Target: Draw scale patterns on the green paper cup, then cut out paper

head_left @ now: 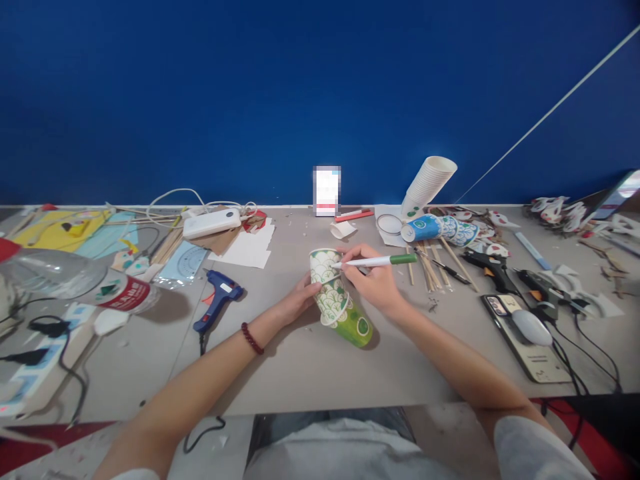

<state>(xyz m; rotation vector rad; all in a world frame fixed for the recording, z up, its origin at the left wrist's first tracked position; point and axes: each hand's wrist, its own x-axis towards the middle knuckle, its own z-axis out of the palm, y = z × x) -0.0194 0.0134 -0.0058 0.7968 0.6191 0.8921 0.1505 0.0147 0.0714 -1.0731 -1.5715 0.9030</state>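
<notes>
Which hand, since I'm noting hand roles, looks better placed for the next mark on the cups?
Probably the right hand: it holds the marker, tip at the patterned cups. The left hand is busy holding them.

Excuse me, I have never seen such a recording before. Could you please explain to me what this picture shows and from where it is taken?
Of course. No robot appears here: the two hands are a person's own bare hands. There is one picture, from a camera worn on the head, looking forward and down, so both forearms reach in from the bottom edge.

The left hand steadies some green-patterned paper cups, fitted into one another and tilted on the table. The right hand holds a white pen with a green end, its tip at the cups.

On the left lie a blue glue gun and a power strip. Farther back on the right is a stack of white cups.
</notes>
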